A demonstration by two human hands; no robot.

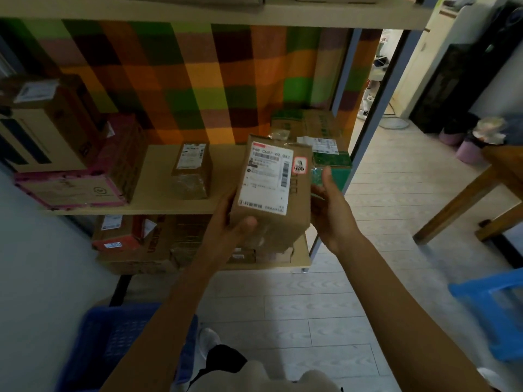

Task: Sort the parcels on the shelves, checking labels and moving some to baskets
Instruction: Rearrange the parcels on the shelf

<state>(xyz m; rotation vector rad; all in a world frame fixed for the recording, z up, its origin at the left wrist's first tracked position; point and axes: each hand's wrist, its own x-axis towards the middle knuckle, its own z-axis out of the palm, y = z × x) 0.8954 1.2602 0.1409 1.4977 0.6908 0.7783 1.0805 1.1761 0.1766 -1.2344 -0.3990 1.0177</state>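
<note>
- Brown cardboard parcel with white shipping label point(268, 188): held tilted in front of the pale wooden shelf point(158, 199) (label toward the camera).
- Left hand point(230, 226): grips the parcel's lower left corner, thumb on its front face.
- Right hand point(329, 205): fingers curled against the parcel's right side, thumb raised.

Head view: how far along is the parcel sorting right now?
Done: nothing evident; neither the near basket nor the right basket shows a parcel in its visible part. In hand: the left hand and right hand hold a brown parcel, label facing the camera. Left: boxes on the middle shelf and the lower shelf.
</note>
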